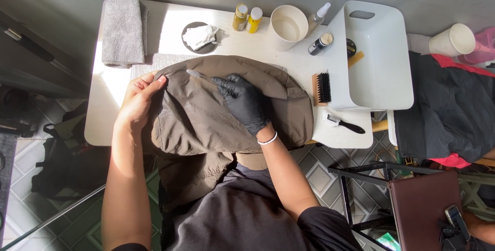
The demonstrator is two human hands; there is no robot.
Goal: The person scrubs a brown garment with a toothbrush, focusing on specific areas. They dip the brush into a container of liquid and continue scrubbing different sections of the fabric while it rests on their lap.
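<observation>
Table: I am looking down on a white table (103, 106) lying in hard sunlight, over a grey tiled floor (319, 171).
Garment: a brown jacket (232, 112) is covering the table's middle and hanging off its near edge.
Left hand: my bare left hand (138, 101) is pressing flat on the fabric's left edge.
Right hand: my gloved right hand (245, 101) is pinching a thin clear tool (198, 75) against the cloth.
Around: a grey towel (122, 24) is lying at the far left, two yellow bottles (247, 18) and a cup (287, 26) are standing behind, and a brush (322, 89) and a white bin (374, 55) are crowding the right.

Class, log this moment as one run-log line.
left hand: bare, pressing brown fabric | right hand: black glove, thin tool on fabric | table
</observation>
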